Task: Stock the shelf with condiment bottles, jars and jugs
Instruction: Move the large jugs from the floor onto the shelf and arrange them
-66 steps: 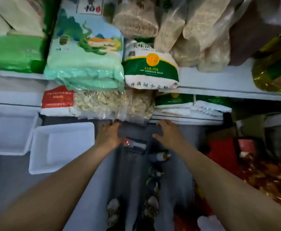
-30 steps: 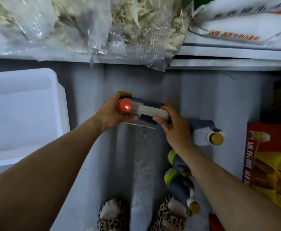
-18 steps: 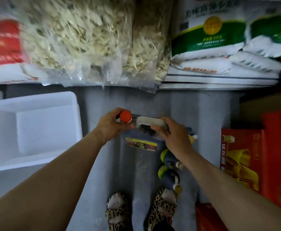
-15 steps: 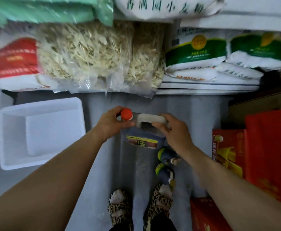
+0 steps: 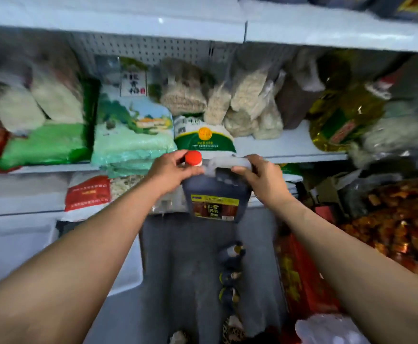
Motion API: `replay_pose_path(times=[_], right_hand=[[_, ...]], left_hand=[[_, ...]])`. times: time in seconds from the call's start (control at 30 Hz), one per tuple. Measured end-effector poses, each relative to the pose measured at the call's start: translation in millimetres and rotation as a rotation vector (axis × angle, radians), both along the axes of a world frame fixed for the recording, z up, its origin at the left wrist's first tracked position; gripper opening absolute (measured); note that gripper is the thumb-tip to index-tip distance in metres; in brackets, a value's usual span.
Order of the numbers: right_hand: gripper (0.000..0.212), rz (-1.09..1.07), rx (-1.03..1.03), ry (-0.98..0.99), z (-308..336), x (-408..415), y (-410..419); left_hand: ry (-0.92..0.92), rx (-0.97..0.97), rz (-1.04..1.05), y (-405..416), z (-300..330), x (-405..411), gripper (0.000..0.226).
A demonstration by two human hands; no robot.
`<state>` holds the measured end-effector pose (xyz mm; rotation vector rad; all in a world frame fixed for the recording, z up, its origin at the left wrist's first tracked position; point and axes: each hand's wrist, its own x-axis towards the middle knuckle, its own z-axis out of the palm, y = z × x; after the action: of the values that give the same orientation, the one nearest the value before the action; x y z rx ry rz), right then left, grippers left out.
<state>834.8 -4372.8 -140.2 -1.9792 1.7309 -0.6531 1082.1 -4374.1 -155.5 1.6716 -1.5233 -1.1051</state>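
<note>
Where the two hands were reaching down to the grey floor a couple of seconds ago, and then closing on a jug lying there, they are now holding that dark jug [image 5: 215, 197] up in the air in front of the shelving. The left hand [image 5: 170, 170] is curling its fingers around the neck just under the red cap [image 5: 193, 158], and the right hand [image 5: 262, 177] is gripping the pale handle [image 5: 227, 163] on top, so both hands are clamped on the jug, one at each end of its top. The jug is hanging upright, its yellow and red label [image 5: 214, 206] facing the camera, and it is sitting level with the edge of the middle shelf [image 5: 289, 147], in front of a green and white sack [image 5: 204, 136]; half a second ago it was still low, below the bags of dried strips.

The view is taking in far more shelving than before: pale green bags [image 5: 131, 135], bags of pale noodles [image 5: 250, 105] and a yellow oil jug [image 5: 339, 117] are lying on that shelf, and a higher white shelf [image 5: 327, 33] is showing above a pegboard back. Small dark bottles [image 5: 230, 271] are lying in a row on the floor [image 5: 185, 256] under the jug, as they were earlier. A white foam box [image 5: 11, 247] is sitting at the left and red cartons [image 5: 299, 276] at the right. Much of the picture is blurring.
</note>
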Motion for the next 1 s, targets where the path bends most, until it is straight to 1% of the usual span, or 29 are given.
replay_pose_path(times=[0.1,0.23,0.33,0.4,0.43,0.5,0.57,0.63,0.67,0.73,0.77,0.93,1.0], right_hand=[[0.04,-0.03,-0.109,0.003,80,-10,-5],[0.039,-0.044,-0.268,0.013,170,-31,-16],[0.043,-0.063,-0.337,-0.019,220,-54,-30],[0.04,-0.071,-0.376,-0.055,247,-74,-43],[0.038,-0.069,-0.395,-0.063,258,-85,-51],[0.039,-0.064,-0.418,-0.087,278,-115,-70],[0.041,-0.046,-0.41,-0.102,290,-135,-87],[0.036,-0.031,-0.417,-0.111,304,-166,-109],[0.032,-0.028,-0.421,-0.119,310,-182,-123],[0.023,-0.016,-0.424,-0.11,325,-215,-149],[0.022,-0.009,-0.424,-0.102,332,-232,-162],[0.024,0.002,-0.429,-0.086,363,-318,-224],[0.029,0.008,-0.439,-0.064,370,-350,-246]], left_hand=[[0.001,-0.153,-0.007,-11,82,-10,0.054],[0.01,-0.287,-0.049,-29,173,-32,0.041],[-0.047,-0.392,-0.058,-46,226,-55,0.046],[-0.115,-0.451,-0.036,-59,258,-74,0.048],[-0.127,-0.468,-0.04,-66,271,-85,0.045],[-0.093,-0.481,-0.083,-88,293,-116,0.038],[-0.048,-0.458,-0.104,-105,305,-134,0.041],[-0.047,-0.467,-0.09,-127,317,-165,0.048],[-0.05,-0.478,-0.074,-139,322,-180,0.045],[-0.045,-0.488,-0.062,-163,334,-213,0.032],[-0.048,-0.489,-0.06,-174,341,-230,0.03],[-0.109,-0.536,-0.033,-232,368,-316,0.039],[-0.127,-0.547,-0.024,-254,374,-348,0.043]])
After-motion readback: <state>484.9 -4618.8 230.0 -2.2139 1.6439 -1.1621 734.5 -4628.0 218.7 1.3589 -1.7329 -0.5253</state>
